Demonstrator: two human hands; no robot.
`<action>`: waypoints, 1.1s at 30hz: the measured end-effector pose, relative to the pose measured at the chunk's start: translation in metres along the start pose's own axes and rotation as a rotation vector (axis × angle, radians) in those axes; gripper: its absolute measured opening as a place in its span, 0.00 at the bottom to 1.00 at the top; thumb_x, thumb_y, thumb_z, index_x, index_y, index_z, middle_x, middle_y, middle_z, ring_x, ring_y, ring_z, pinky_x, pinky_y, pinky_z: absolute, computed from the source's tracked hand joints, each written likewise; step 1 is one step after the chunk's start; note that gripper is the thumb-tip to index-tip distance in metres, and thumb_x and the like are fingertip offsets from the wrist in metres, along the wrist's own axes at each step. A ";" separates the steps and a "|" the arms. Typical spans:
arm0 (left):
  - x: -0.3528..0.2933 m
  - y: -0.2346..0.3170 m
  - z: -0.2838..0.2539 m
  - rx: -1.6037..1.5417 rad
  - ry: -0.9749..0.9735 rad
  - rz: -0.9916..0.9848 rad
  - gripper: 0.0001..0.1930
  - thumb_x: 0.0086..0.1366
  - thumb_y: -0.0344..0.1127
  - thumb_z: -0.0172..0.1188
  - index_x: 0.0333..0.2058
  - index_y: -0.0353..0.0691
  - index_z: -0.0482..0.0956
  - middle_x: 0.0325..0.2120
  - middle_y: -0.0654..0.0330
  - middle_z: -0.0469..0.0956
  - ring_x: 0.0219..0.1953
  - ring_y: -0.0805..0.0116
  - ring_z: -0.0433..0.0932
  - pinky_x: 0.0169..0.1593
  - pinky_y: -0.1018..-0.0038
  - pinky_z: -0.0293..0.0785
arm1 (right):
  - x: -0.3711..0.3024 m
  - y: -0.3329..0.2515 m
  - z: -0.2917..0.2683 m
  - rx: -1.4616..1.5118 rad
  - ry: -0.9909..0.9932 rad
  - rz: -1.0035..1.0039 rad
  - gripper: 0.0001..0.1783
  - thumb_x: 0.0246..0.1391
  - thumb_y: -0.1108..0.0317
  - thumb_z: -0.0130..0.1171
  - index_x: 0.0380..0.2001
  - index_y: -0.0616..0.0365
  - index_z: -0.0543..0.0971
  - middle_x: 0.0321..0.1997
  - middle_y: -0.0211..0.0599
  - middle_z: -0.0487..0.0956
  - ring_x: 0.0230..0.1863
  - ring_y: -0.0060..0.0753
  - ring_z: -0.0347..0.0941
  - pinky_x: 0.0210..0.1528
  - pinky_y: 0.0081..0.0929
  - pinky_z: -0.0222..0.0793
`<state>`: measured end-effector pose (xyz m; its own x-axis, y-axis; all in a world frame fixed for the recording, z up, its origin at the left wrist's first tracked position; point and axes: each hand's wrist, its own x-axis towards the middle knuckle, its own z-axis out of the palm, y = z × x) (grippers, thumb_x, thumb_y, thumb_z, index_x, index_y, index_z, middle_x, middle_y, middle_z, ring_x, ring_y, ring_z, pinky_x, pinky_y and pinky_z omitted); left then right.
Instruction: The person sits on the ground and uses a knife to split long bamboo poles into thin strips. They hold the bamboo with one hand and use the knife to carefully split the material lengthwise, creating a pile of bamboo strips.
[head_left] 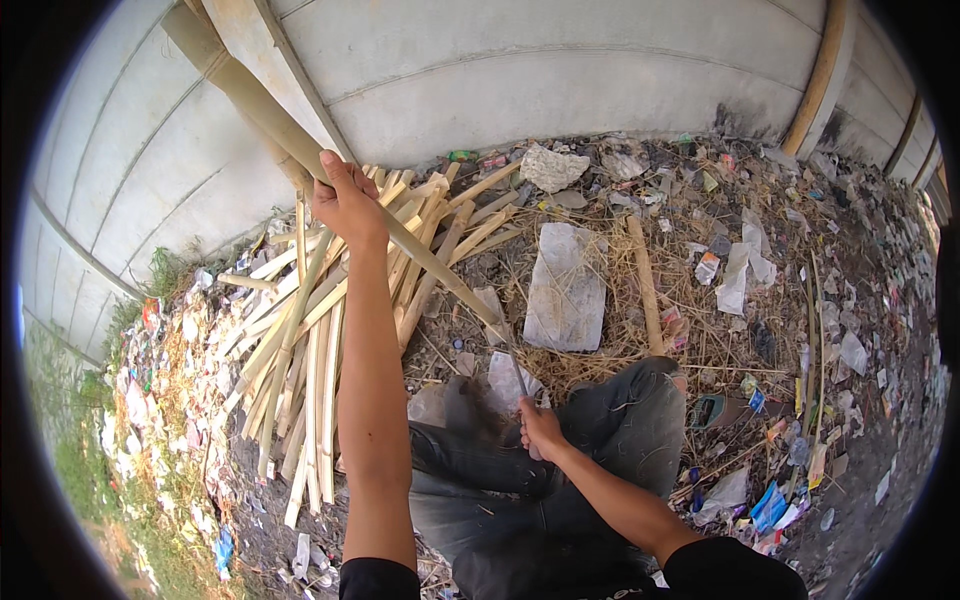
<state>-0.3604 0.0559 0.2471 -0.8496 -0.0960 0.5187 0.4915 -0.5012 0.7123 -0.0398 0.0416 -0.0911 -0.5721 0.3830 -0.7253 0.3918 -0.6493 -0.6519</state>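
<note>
A long split bamboo piece (265, 110) slants down from the upper left, and my left hand (348, 200) is closed around its middle. Its narrower lower end (470, 297) reaches down towards my knees. My right hand (541, 430), in front of my lap, is closed on the handle of a knife (517, 365). The thin blade points up and lies close to the bamboo's lower end; whether they touch I cannot tell. Beneath and left of my left forearm lies a loose pile of pale split bamboo strips (290, 350).
A grey concrete panel wall (560, 90) with upright posts closes off the far side. Between my knees and the wall are a flat pale slab (565, 287), a rough stone chunk (553, 168) and a bamboo stick (645, 285). Litter and dry straw cover the ground.
</note>
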 end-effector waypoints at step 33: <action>-0.013 0.005 0.035 0.114 -0.230 -0.034 0.35 0.68 0.65 0.58 0.12 0.44 0.64 0.06 0.64 0.63 0.09 0.73 0.66 0.15 0.75 0.61 | -0.138 -0.190 0.018 0.243 -0.173 -0.736 0.28 0.71 0.45 0.50 0.24 0.56 0.69 0.17 0.27 0.67 0.14 0.21 0.64 0.17 0.26 0.62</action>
<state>-0.3408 0.0846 0.2602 -0.8066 0.1234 0.5781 0.4931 -0.3989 0.7731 -0.0478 0.1003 0.1366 -0.7349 0.6747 -0.0692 -0.2876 -0.4024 -0.8691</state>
